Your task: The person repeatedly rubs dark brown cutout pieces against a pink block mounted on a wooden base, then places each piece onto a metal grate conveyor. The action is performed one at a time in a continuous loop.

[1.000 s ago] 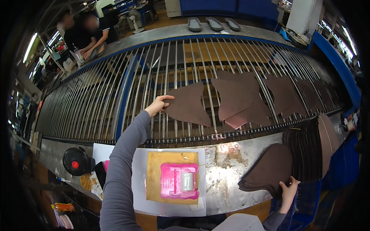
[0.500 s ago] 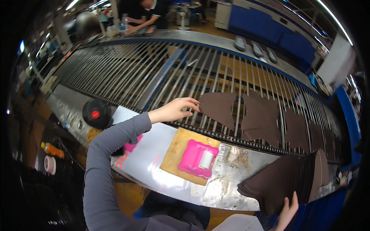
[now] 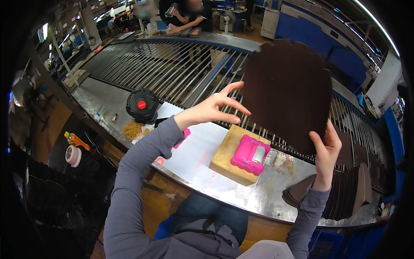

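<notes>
A dark brown flat cut piece, fabric or leather-like (image 3: 289, 95), is held up over the rods by my right hand (image 3: 326, 151), its thumb across the lower right edge. Close to the piece's left edge, my left hand (image 3: 211, 108) has its fingers spread and grips nothing. Below the hands, a pink scalloped tray (image 3: 240, 156) with a silvery-white rectangular thing (image 3: 258, 154) in it rests on a yellowish block (image 3: 224, 151). A fanned stack of similar brown pieces (image 3: 351, 190) lies on the metal table at the right.
A conveyor of metal rods (image 3: 172, 64) runs across, with brown pieces on its right part. At left are a black fan-like device with a red centre (image 3: 142, 105), rubber bands (image 3: 132, 129), an orange bottle (image 3: 76, 140) and a pink ring (image 3: 73, 156). A co-worker (image 3: 194, 17) stands across.
My right hand has risen from the stack with a brown piece. My left hand has shifted slightly right in the picture, beside the raised piece. The view has also moved.
</notes>
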Demonstrator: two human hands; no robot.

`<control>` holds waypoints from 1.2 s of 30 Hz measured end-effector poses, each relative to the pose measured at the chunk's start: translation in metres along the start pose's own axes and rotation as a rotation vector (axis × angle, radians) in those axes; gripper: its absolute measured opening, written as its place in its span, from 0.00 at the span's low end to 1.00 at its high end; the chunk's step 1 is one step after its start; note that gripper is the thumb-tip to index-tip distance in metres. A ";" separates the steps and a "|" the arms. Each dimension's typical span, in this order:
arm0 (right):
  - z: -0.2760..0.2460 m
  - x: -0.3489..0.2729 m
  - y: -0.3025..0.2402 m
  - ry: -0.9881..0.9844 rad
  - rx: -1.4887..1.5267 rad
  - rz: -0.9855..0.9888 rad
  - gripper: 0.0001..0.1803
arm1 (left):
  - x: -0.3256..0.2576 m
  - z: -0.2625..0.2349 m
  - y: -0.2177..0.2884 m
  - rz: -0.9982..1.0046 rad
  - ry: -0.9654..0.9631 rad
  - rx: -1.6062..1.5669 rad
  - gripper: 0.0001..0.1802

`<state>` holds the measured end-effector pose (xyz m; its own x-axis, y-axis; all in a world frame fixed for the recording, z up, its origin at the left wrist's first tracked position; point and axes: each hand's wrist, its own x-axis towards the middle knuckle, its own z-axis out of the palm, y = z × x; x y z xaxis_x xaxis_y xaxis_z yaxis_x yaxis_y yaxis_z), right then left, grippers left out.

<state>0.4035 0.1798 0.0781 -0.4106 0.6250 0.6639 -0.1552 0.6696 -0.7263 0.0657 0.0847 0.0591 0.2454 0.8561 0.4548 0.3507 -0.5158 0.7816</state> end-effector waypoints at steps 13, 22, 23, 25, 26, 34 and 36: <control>0.053 0.006 0.026 -0.414 -0.205 0.028 0.28 | -0.058 -0.020 -0.004 -0.107 0.124 0.450 0.17; 0.072 -0.010 0.058 -0.509 -0.309 -0.056 0.22 | -0.080 -0.032 0.007 -0.222 -0.053 0.524 0.21; 0.074 -0.012 0.059 -0.514 -0.318 -0.046 0.22 | -0.082 -0.033 0.007 -0.235 -0.054 0.524 0.21; 0.078 -0.015 0.065 -0.494 -0.312 -0.100 0.21 | -0.085 -0.035 0.007 -0.259 -0.058 0.522 0.21; 0.079 -0.017 0.068 -0.485 -0.311 -0.123 0.21 | -0.085 -0.034 0.010 -0.328 -0.064 0.533 0.21; 0.076 -0.025 0.069 -0.439 -0.313 -0.123 0.21 | -0.084 -0.029 0.002 -0.212 -0.064 0.504 0.21; 0.073 -0.028 0.066 -0.396 -0.313 -0.123 0.20 | -0.081 -0.024 -0.003 -0.192 -0.066 0.474 0.21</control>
<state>0.3394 0.1776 -0.0017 -0.7243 0.3748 0.5787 0.0277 0.8544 -0.5188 0.0228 0.0176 0.0303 0.1876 0.9408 0.2822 0.7623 -0.3207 0.5623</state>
